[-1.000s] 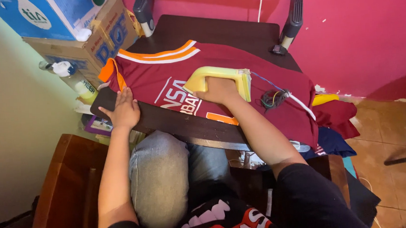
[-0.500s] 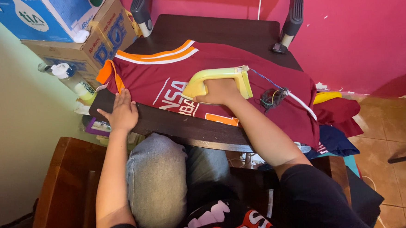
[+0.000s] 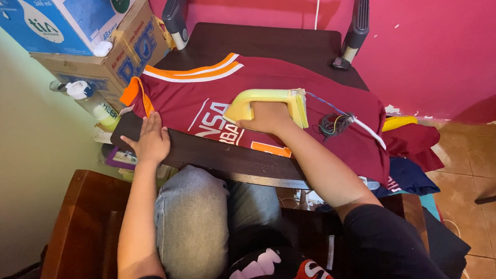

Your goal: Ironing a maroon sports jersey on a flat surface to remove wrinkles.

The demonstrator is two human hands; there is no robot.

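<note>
Pink wall (image 3: pixel 452 38) at twelve to three o'clock; pale green wall (image 3: pixel 17 168) at nine; tiled floor (image 3: pixel 481 161) at four; dark wooden table (image 3: pixel 265 42) centred; cardboard boxes (image 3: pixel 113 56) stacked at eleven.

Maroon jersey (image 3: pixel 336 103) with orange-and-white trim spread flat on a dark table (image 3: pixel 265 42). Right hand (image 3: pixel 267 118) wraps the handle of a yellow clothes iron (image 3: pixel 269 103) resting on the jersey; its cord (image 3: pixel 333 123) lies coiled beside it, apparently frayed. Left hand (image 3: pixel 151 142) presses flat on the jersey's near-left edge. Cardboard boxes (image 3: pixel 113 50) stand at the left.
</note>
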